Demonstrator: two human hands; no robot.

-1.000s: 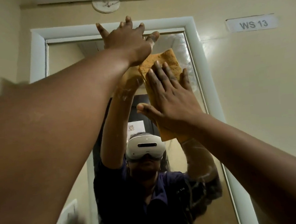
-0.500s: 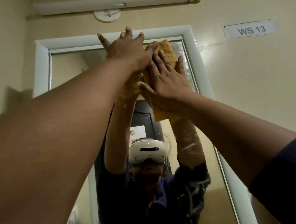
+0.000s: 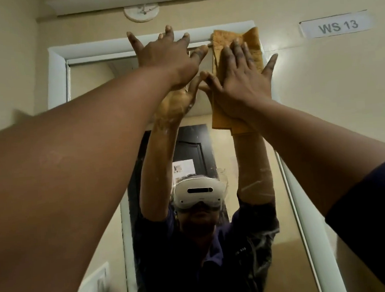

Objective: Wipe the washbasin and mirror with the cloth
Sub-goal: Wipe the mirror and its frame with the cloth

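Head view: cloth (image 3: 237,44) now higher, over mirror's (image 3: 245,169) top-right corner.

Both arms reach up to the top of the mirror (image 3: 250,244). The right hand (image 3: 239,83) presses the orange cloth (image 3: 251,50) flat against the glass at the upper right corner, where the cloth overlaps the white frame (image 3: 56,71). The left hand (image 3: 167,54) lies with spread fingers (image 3: 168,32) on the top edge of the frame, just beside the cloth. A label (image 3: 338,26) reading "WS 13" sits on the wall to the right.
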